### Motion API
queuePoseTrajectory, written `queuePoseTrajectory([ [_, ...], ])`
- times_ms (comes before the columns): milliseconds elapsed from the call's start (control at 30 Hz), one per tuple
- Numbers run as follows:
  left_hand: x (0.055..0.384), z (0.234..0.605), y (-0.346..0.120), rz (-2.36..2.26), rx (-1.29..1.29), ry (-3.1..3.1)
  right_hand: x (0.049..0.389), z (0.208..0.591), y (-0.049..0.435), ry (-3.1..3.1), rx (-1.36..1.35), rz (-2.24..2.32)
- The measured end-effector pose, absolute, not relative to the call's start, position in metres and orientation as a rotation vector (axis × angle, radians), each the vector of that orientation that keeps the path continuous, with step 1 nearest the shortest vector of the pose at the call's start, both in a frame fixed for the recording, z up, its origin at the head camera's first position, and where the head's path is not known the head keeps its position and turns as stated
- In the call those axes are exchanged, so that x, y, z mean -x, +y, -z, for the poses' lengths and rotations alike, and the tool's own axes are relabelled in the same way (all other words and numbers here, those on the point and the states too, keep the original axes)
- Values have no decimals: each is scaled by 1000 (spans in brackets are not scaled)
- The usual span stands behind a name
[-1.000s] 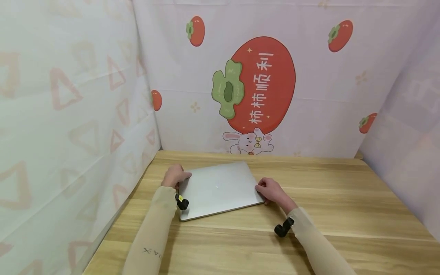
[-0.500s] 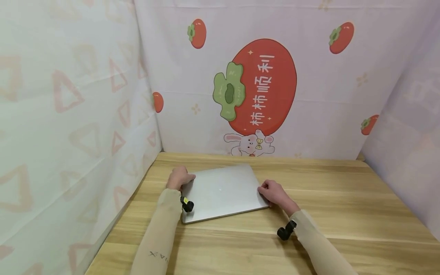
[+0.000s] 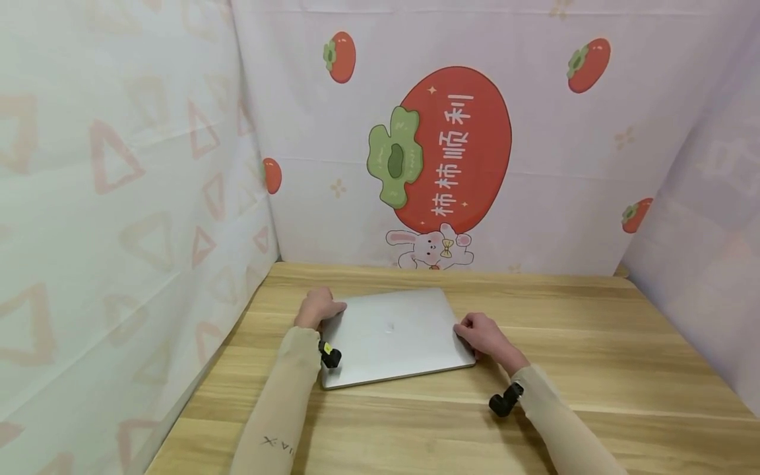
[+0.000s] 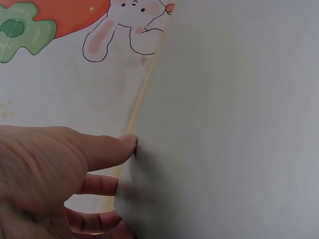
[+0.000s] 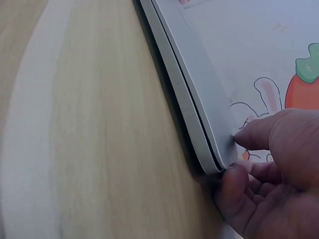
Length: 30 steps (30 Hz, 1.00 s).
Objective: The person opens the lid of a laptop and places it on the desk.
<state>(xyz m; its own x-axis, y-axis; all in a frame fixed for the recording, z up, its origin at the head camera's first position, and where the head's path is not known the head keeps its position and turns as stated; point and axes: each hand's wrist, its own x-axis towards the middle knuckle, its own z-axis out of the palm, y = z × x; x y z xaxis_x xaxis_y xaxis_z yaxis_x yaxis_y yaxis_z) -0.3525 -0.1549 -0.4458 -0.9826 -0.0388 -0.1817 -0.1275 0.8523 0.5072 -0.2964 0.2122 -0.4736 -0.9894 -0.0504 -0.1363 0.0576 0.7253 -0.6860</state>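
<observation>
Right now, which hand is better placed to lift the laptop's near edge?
Probably the right: the right hand grips the laptop by its near right corner. The left hand holds the left side, nearer the far corner.

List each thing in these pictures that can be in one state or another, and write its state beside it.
laptop, closed, lid up, askew to the table; whether it lies fully flat, cannot tell
left hand, gripping the laptop's left edge, thumb on top
right hand, gripping the laptop's right edge near its front corner
sleeves, down over the forearms
backdrop, hanging, lightly creased
</observation>
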Motion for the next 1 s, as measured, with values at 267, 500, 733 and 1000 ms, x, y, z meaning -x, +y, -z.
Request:
queuePoseTrajectory([
  [267,351,446,-144,-857,137,2833,292,474,224,2760,3,1092],
  [500,351,441,-137,-788,88,2833,287,472,229,2755,-7,1070],
  [733,348,436,-136,-784,105,2819,287,469,227,2771,7,1033],
  [1000,349,436,-134,-777,63,2839,284,468,230,2754,1,1074],
])
